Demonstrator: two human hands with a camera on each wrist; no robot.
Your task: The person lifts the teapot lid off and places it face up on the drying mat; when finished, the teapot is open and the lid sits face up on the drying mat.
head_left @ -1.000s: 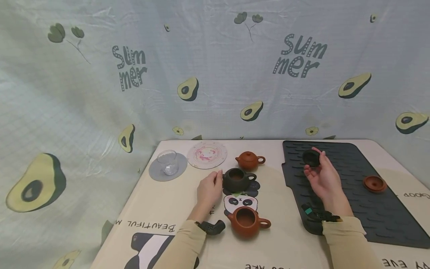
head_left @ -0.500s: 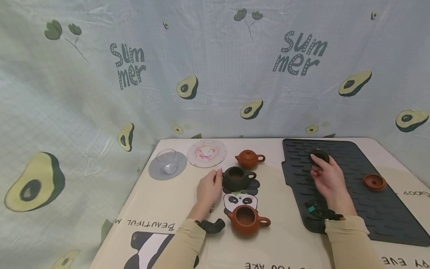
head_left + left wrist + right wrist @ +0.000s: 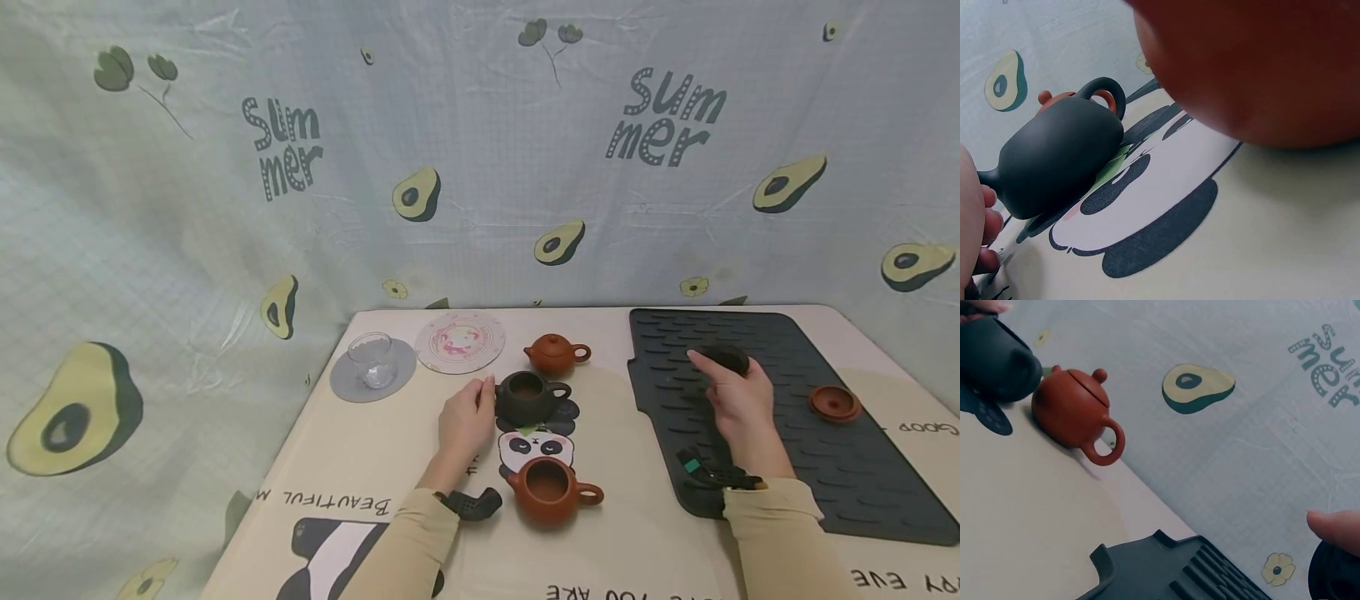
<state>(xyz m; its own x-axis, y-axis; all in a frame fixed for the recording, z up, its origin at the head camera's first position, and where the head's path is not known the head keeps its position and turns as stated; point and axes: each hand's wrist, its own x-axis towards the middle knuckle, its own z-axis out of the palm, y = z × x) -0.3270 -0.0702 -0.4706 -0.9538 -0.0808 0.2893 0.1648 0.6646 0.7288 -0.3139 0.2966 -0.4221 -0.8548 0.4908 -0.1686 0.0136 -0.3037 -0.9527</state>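
From the head view, the person's right hand [image 3: 733, 398] lies over the ribbed black mat [image 3: 840, 467] on the right of the table, its fingers curled round a dark lid [image 3: 726, 359] that sits low against the mat's far part. Whether the lid rests on the mat or is held just above it cannot be told. The right wrist view shows only one fingertip [image 3: 1334, 529] and a cut-off dark edge of the lid [image 3: 1335, 575] at its lower right corner; instead it gives the small lidded red teapot [image 3: 1077, 412] from the side, standing at the far edge of the table.

The left hand [image 3: 467, 421] rests on the tablecloth with its fingers loosely bent, the tips at the spout side of the open dark teapot [image 3: 529, 397]. The left wrist view shows that pot [image 3: 1057, 156] standing on a panda print, with the fingertips [image 3: 985, 225] just beside its spout; real contact is hard to make out. A blurred red-brown mass, the open red teapot [image 3: 1254, 62], fills that view's top, while the head view shows it [image 3: 551, 492] whole, nearest the person. A red lid [image 3: 834, 402] lies on the mat's right part, well apart from the right hand.
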